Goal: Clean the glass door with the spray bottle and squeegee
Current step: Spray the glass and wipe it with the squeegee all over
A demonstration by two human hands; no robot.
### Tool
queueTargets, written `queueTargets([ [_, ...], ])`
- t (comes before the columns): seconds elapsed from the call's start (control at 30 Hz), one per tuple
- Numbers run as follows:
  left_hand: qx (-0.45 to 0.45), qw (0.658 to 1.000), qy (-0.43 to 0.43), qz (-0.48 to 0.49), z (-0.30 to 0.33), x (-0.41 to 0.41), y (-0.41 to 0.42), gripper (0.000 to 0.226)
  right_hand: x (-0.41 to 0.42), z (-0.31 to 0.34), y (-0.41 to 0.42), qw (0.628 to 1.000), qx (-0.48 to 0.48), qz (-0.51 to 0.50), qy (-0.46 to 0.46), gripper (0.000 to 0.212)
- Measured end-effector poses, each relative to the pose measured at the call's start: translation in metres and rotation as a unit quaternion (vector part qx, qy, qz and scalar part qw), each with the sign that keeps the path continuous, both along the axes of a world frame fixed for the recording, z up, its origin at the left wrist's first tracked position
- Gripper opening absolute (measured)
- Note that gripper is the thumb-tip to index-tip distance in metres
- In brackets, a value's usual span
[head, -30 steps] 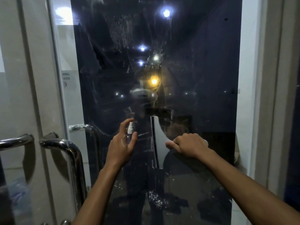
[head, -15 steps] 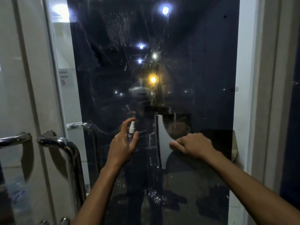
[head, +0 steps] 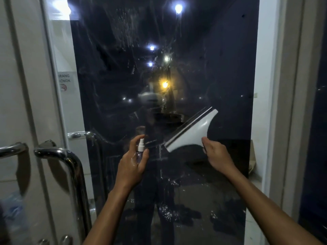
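Head view shows our left hand [head: 131, 167] gripping the spray bottle [head: 140, 151], our right hand [head: 216, 154] holding the tilted squeegee [head: 192, 132] before the glass door [head: 221, 59].

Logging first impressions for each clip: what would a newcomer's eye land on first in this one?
Most likely the white squeegee, tilted diagonally at centre right against the dark glass door, with the right hand holding its lower end. Next, the small spray bottle held upright in the left hand, just left of centre. Bright lights and streaky droplets show on the upper glass, and chrome door handles stand at the left edge.
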State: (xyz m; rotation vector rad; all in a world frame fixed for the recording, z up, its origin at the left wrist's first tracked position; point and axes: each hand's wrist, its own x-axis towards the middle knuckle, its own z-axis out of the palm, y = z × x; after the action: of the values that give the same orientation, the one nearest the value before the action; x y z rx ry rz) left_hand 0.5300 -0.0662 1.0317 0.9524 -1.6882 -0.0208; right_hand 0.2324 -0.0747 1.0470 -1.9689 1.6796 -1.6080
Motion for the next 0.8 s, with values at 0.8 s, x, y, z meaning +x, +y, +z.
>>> queueTargets([
  [0.8, 0.015, 1.0, 0.012, -0.007, -0.018, -0.004, 0.002, 0.042, 0.082, -0.047, -0.002, 0.975, 0.054, -0.021, 0.214, 0.059],
])
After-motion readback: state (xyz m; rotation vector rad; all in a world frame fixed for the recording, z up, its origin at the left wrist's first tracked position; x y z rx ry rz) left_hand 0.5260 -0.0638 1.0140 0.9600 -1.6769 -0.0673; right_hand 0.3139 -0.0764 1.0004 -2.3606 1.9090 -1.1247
